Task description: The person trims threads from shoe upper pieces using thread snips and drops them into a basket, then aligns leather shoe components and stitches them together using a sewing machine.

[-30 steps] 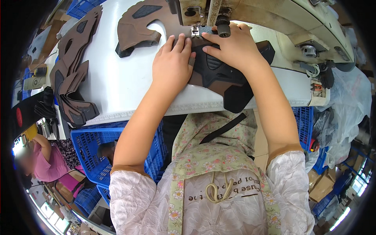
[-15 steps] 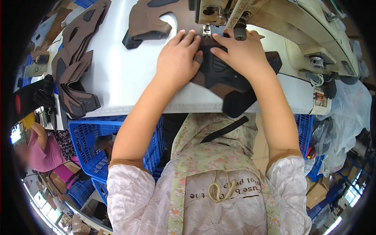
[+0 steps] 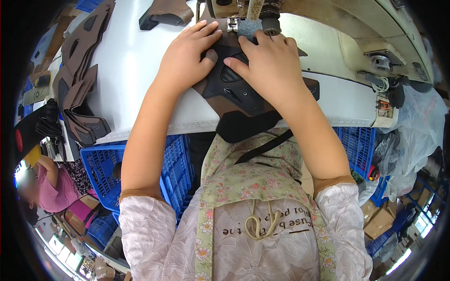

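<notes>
Shoe upper (image 3: pixel 239 96) under both hands is showing black panels with dark brown trim; table top (image 3: pixel 126 61) at 11 o'clock is reading white; stacked cut pieces (image 3: pixel 77 93) at 9 o'clock are showing brown and black; crate (image 3: pixel 101 168) at 8 o'clock is showing blue lattice; apron (image 3: pixel 253 182) is carrying a pale green floral print; sleeves (image 3: pixel 150 234) are showing white embossed flowers.

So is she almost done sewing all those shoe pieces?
Hard to tell. One brown piece lies past the needle, maybe already sewn. Right now the left hand and right hand press a dark brown and black piece flat under the sewing machine. A stack of brown pieces sits at the left of the white table, so plenty may be left.
</notes>
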The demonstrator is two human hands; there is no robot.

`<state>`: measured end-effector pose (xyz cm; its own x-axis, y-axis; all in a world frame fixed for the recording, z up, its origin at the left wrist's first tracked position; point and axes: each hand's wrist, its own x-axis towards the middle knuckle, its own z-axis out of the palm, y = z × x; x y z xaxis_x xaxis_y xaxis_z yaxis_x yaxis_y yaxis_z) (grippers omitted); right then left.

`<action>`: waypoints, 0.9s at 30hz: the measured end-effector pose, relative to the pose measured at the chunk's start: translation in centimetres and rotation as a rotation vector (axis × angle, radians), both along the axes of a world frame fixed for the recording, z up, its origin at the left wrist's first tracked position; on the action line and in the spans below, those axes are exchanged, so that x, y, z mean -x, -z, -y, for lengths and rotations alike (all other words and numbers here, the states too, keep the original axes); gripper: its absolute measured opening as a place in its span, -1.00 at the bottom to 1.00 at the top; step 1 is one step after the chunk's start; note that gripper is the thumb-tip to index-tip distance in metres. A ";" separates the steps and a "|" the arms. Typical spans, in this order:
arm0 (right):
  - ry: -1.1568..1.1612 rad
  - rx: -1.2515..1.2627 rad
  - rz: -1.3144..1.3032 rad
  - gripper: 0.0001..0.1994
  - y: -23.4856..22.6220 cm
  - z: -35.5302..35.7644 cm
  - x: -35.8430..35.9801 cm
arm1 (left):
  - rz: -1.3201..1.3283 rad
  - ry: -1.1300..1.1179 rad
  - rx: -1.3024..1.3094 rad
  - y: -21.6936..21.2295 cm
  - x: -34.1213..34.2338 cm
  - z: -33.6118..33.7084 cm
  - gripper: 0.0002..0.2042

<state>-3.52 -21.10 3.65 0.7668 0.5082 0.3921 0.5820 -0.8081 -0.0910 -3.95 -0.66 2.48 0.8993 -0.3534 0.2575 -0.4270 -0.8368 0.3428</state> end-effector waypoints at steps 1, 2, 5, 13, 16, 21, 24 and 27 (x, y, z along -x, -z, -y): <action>0.005 -0.009 0.000 -0.57 0.0 -0.1 0.1 | -0.002 0.000 0.000 0.0 -0.1 -0.1 -0.52; 0.005 -0.009 -0.002 -0.57 0.0 -0.1 0.2 | 0.007 0.012 -0.014 0.0 -0.3 -0.3 -0.51; 0.000 -0.019 -0.018 -0.55 0.0 -0.2 0.3 | 0.013 0.022 -0.040 -0.1 -0.5 -0.5 -0.49; -0.025 -0.047 -0.063 -0.52 0.0 -0.2 0.5 | 0.040 0.014 -0.122 -0.4 -0.9 -0.4 -0.47; -0.024 -0.030 -0.089 -0.51 0.0 -0.3 0.6 | 0.041 0.001 -0.132 -0.3 -0.9 -0.3 -0.47; 0.006 -0.014 -0.056 -0.49 0.0 -0.9 0.7 | 0.077 -0.008 -0.179 -0.1 -1.1 -0.2 -0.47; 0.013 -0.016 -0.045 -0.48 0.4 -1.1 0.7 | 0.064 -0.013 -0.208 -0.3 -1.4 -0.1 -0.48; -0.020 -0.052 -0.102 -0.48 0.2 -0.9 0.5 | 0.137 -0.031 -0.262 -0.1 -1.1 -0.1 -0.50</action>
<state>-4.02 -20.21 3.45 0.7940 0.5048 0.3388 0.5836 -0.7891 -0.1919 -2.85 -0.59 2.62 0.8739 -0.3967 0.2810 -0.4271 -0.9026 0.0540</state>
